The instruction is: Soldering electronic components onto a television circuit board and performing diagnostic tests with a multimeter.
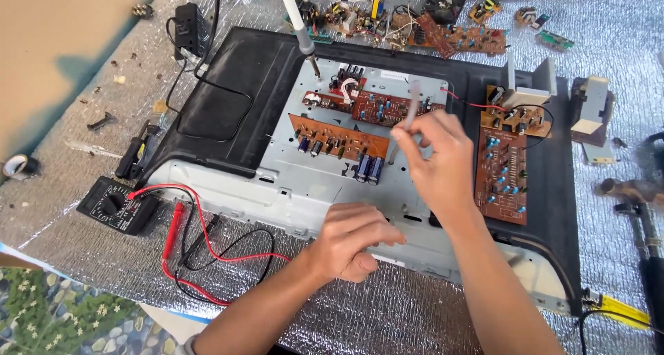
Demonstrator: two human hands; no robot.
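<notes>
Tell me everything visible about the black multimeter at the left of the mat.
The multimeter is a small black rectangular box, plastic by the look, with a round dial on its face. It lies flat and angled on the silver foil mat, left of the opened grey metal chassis. Red and black test leads run from its right end and coil over the mat. Neither hand touches it; the left hand is the nearer.

Bright, even daylight; foil mat (609,43) glares, shadows soft. My right hand (432,158) motion-blurred, the rest in sharp focus.
</notes>
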